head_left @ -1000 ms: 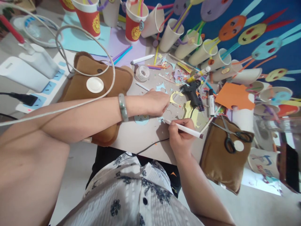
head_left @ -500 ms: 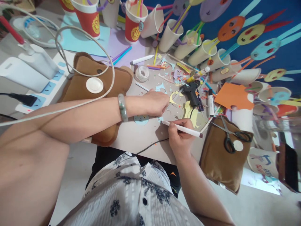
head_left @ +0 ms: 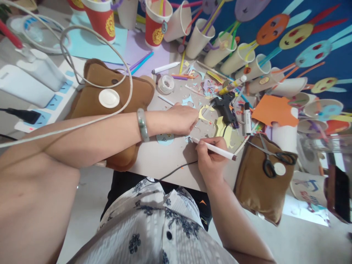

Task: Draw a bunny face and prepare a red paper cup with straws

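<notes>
Near the frame's middle, the right hand (head_left: 210,161) has its fingers clamped on a white marker (head_left: 213,148) whose tip touches a small pale-blue paper piece (head_left: 188,139) on the counter (head_left: 162,161), while the left hand (head_left: 181,119) (fingers curled together) presses down just above it.

free: bare table (head_left: 162,161) near edge | blocked: glue gun (head_left: 225,108), paper scraps (head_left: 209,90), cups (head_left: 198,38) beyond

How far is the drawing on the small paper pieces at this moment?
Done: one blue paper disc already carries a drawn face. In hand: the right hand puts the white marker tip on a small pale scrap, which the left hand steadies. Left: plain cut shapes beside the glue gun.
</notes>
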A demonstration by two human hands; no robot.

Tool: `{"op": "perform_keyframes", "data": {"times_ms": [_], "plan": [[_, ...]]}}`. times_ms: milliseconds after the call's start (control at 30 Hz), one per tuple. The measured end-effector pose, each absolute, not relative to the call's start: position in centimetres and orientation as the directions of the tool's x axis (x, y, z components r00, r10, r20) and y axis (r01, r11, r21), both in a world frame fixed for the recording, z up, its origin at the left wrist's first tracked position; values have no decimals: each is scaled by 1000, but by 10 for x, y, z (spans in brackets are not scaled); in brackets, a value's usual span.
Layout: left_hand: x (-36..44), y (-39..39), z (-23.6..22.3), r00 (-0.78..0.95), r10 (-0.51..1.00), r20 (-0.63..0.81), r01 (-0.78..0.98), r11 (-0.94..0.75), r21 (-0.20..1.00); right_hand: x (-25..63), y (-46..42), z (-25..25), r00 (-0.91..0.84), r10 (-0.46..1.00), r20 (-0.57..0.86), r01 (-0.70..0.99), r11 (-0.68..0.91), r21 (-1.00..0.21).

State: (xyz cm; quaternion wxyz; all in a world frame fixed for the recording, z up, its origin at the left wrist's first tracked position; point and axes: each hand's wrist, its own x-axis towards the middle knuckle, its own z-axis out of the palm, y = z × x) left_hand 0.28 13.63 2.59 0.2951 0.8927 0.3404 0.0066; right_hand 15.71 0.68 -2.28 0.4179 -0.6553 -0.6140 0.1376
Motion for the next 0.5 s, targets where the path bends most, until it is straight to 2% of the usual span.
{"op": "perform_keyframes", "data": {"times_ms": [333,500], "plan": [[2,136,27,767,611,-196,608,-594,527,156,9,-18,158,923,351,720,135,-680],[2,136,27,768,616,-177,604,-602,522,161,6,-26,292,870,396,662,115,-741]]}}
